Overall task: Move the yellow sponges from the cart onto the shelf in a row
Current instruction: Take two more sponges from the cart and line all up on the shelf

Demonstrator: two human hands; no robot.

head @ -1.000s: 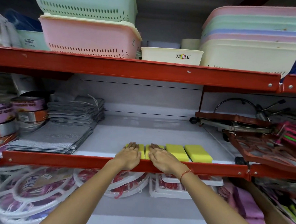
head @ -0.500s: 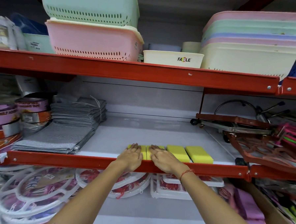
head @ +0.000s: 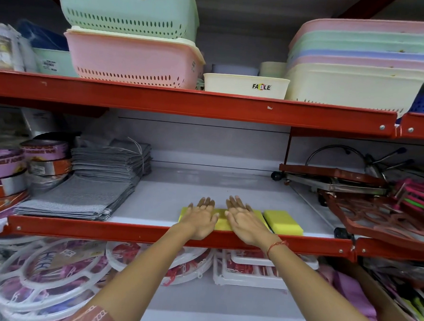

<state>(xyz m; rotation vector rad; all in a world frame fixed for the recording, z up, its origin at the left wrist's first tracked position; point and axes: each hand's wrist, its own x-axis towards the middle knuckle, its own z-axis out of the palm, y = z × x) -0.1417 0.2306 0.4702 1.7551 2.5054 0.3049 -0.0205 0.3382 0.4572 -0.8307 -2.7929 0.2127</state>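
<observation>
At the far left of the middle shelf I see stacked rolls of tape, then a pile of grey cloths spreading toward the near red rail. Above them on the upper shelf sit a mint basket on a pink basket.

My left hand lies flat, palm down, fingers spread and gripping nothing — it covers the leftmost yellow sponge, of which only the left edge shows. Just beside it, in the gap between my hands, a strip of the second yellow sponge shows. My right hand also rests flat and spread, clamped on nothing, over a third yellow sponge with a red thread bracelet at the wrist. Further right, the uncovered yellow sponge lies just beside that one — all four in a row along the near edge of the shelf.

At the right stand a small cream tub above, and brown wheeled trolleys on the middle level.
</observation>
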